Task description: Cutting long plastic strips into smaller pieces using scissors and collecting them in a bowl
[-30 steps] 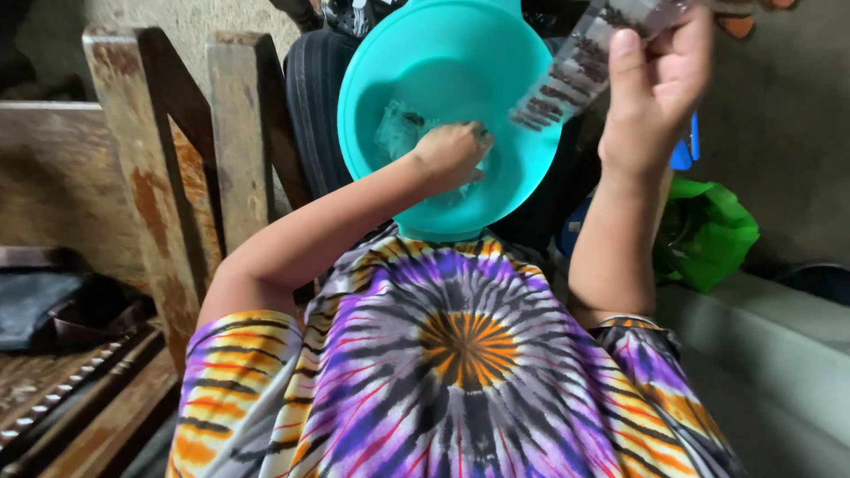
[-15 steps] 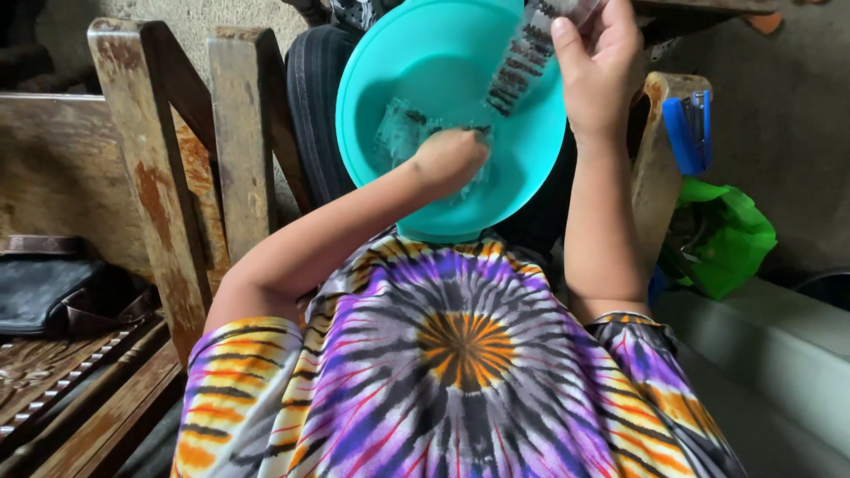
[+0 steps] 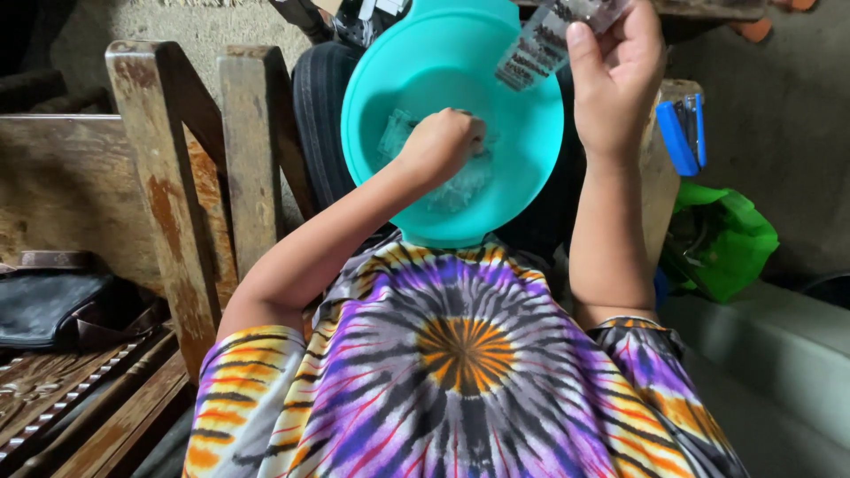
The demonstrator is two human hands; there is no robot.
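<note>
I see my left hand [image 3: 440, 143] curled into a loose fist down inside the teal plastic basin [image 3: 531, 168], its fingers closed among the small clear packets [image 3: 460, 188] lying on the bottom; I cannot tell whether it actually grips one. My right hand [image 3: 617, 81] is raised over the basin's far rim, pinching a strip of clear printed sachets [image 3: 542, 49] that hangs tilted above the bowl. A blue stapler [image 3: 682, 133] sits just beside my right wrist, a green bag [image 3: 722, 239] below it
</note>
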